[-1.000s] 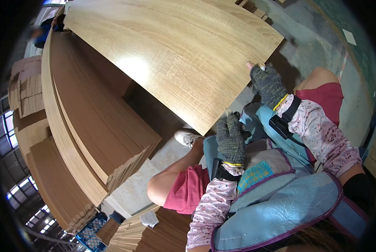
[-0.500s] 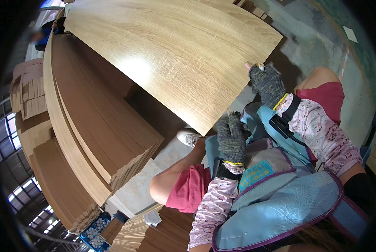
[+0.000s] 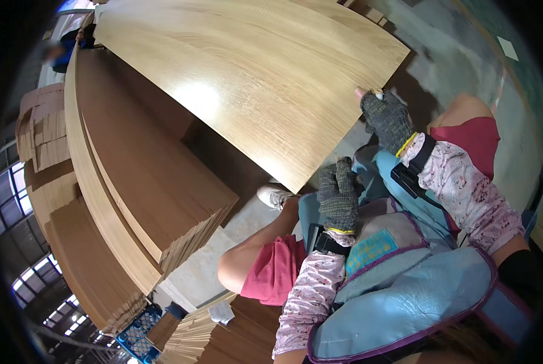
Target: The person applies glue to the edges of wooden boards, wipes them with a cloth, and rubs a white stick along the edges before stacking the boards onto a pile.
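Stacked boards [image 3: 147,158] to the left of the panel [image 3: 253,79]

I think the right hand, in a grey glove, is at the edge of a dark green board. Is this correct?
Not the colour: the head view shows the board is light brown. The right hand, in a grey glove, is at its edge.

glossy smooth wood-grain board [image 3: 253,79], matt brown panel stack [image 3: 150,164] at left, rough knit gloves [image 3: 338,197], printed cloth sleeves [image 3: 313,282], shiny leather-like apron [image 3: 411,297], blue plastic crate [image 3: 139,335] near left
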`<control>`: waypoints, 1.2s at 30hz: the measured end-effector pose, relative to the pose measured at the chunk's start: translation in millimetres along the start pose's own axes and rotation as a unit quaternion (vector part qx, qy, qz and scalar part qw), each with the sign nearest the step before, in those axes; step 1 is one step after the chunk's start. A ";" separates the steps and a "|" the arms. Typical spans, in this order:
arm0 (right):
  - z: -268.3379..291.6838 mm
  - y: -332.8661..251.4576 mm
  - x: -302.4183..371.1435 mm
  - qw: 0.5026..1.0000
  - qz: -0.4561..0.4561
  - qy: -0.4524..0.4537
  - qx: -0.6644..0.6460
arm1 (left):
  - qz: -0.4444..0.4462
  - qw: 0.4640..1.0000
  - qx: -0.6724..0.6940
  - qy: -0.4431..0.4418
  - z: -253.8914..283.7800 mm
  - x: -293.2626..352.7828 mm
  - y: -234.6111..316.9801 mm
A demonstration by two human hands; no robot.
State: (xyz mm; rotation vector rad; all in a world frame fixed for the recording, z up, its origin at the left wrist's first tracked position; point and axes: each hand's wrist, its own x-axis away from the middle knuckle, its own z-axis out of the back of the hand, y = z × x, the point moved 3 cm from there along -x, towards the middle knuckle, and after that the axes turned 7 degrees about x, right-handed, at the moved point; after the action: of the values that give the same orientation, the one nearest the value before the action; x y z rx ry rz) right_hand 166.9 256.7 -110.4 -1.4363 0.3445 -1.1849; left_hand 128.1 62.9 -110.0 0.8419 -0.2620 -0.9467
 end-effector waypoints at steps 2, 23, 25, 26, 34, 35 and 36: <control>-1.5 -2.6 2.1 1.000 0.003 0.008 -0.018 | 0.010 1.000 0.009 -0.001 -2.3 -1.3 -3.4; -1.2 -3.7 4.6 1.000 0.000 0.022 -0.017 | 0.168 0.957 0.236 -0.024 -4.1 -4.6 -4.8; -1.1 -4.3 4.6 1.000 0.005 0.020 -0.018 | 0.377 0.786 0.490 -0.017 -4.1 1.1 -9.2; -0.7 -2.5 3.2 1.000 0.001 0.016 -0.007 | 0.375 0.787 0.490 -0.016 -2.3 2.0 -10.2; 0.3 19.5 5.3 0.981 0.146 -0.034 0.126 | 0.267 0.920 0.286 -0.023 11.3 30.2 -25.5; -4.4 21.9 13.0 0.980 0.147 -0.036 0.127 | 0.268 0.919 0.287 -0.020 17.1 28.3 -22.6; -13.3 24.3 21.9 0.988 0.110 -0.098 0.048 | 0.166 0.975 0.147 -0.035 27.2 23.2 -15.2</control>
State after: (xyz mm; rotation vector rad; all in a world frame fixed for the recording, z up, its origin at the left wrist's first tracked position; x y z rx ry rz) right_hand 175.9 225.5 -124.3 -1.3797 0.2961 -0.8637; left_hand 117.7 25.6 -106.6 0.9987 -0.5956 -0.6312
